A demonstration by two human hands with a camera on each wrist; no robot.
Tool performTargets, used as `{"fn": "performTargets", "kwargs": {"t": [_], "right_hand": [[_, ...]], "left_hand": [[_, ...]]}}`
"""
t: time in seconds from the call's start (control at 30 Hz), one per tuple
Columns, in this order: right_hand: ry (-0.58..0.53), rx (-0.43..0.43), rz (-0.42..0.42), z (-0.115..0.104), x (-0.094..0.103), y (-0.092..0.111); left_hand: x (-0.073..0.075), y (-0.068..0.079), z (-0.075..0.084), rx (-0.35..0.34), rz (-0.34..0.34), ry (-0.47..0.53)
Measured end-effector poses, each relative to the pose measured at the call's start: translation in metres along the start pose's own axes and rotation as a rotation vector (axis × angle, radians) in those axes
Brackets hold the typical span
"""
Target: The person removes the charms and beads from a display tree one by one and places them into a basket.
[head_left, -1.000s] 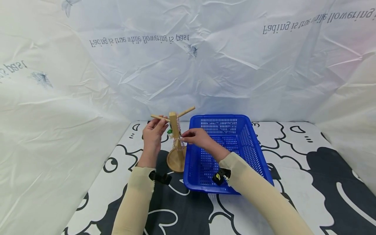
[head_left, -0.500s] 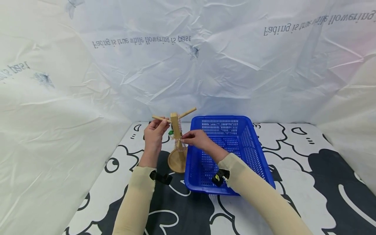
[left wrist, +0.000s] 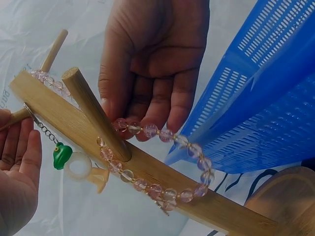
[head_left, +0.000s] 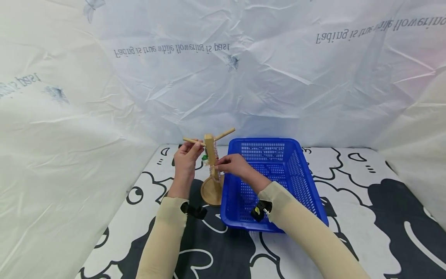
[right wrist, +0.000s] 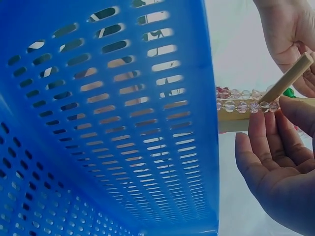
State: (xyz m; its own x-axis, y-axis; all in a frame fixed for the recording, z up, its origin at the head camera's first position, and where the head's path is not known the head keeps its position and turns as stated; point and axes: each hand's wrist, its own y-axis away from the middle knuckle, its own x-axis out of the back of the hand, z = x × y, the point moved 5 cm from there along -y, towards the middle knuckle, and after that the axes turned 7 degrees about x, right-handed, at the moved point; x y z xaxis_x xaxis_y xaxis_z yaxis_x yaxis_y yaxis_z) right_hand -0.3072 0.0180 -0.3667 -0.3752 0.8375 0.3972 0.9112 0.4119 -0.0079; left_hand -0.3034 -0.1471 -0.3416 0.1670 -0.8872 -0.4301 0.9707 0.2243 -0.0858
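Note:
A wooden stand (head_left: 210, 153) with a round base (head_left: 211, 192) and several pegs rises left of the basket. My left hand (head_left: 185, 164) grips its upper left peg (head_left: 192, 142). From that peg hangs a keychain with a green charm (left wrist: 61, 156), a clear ring and a tan piece. A pink clear-bead bracelet (left wrist: 194, 150) loops around a lower peg (left wrist: 96, 115), and my right hand (head_left: 236, 167) pinches its beads beside this peg. A second string of pink beads (left wrist: 49, 81) hangs from the upper right peg (head_left: 225, 134).
A blue perforated plastic basket (head_left: 226, 201) stands right of the stand, under my right forearm. Dark thin items, hard to tell, lie at its far end. The cloth (head_left: 334, 155) has black and white cartoon prints. A white printed sheet (head_left: 265, 85) hangs behind.
The whole view has shifted slightly. My right fingers have come a little nearer the post with the bracelet. My left hand keeps its grip on the peg.

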Motion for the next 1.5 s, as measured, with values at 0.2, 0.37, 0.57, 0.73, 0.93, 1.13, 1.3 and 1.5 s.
{"fn": "performTargets", "kwargs": {"t": [0.2, 0.37, 0.57, 0.73, 0.93, 1.13, 1.3, 1.5], "right_hand": [[-0.013, -0.006, -0.004, -0.004, 0.001, 0.000], [-0.018, -0.025, -0.011, -0.010, 0.001, 0.002], [-0.003, -0.028, -0.016, -0.012, 0.001, 0.002], [0.003, -0.028, -0.022, -0.011, 0.001, 0.002], [0.004, -0.033, -0.031, -0.013, 0.002, 0.003], [0.010, -0.045, -0.042, -0.017, 0.004, 0.007], [0.020, -0.052, -0.052, -0.019, 0.004, 0.008], [0.022, -0.049, -0.061, -0.020, 0.004, 0.009]], "left_hand": [[-0.001, -0.002, -0.002, 0.001, 0.005, -0.026], [0.001, -0.003, -0.002, -0.006, -0.002, -0.065], [0.002, -0.002, -0.002, -0.005, -0.008, -0.073], [0.002, -0.002, -0.001, 0.002, 0.002, -0.082], [0.002, -0.002, 0.000, -0.002, 0.004, -0.073], [0.002, -0.002, 0.000, 0.003, -0.001, -0.079], [0.002, -0.003, 0.000, 0.003, -0.005, -0.085], [0.002, -0.004, 0.000, -0.004, -0.002, -0.082]]}}
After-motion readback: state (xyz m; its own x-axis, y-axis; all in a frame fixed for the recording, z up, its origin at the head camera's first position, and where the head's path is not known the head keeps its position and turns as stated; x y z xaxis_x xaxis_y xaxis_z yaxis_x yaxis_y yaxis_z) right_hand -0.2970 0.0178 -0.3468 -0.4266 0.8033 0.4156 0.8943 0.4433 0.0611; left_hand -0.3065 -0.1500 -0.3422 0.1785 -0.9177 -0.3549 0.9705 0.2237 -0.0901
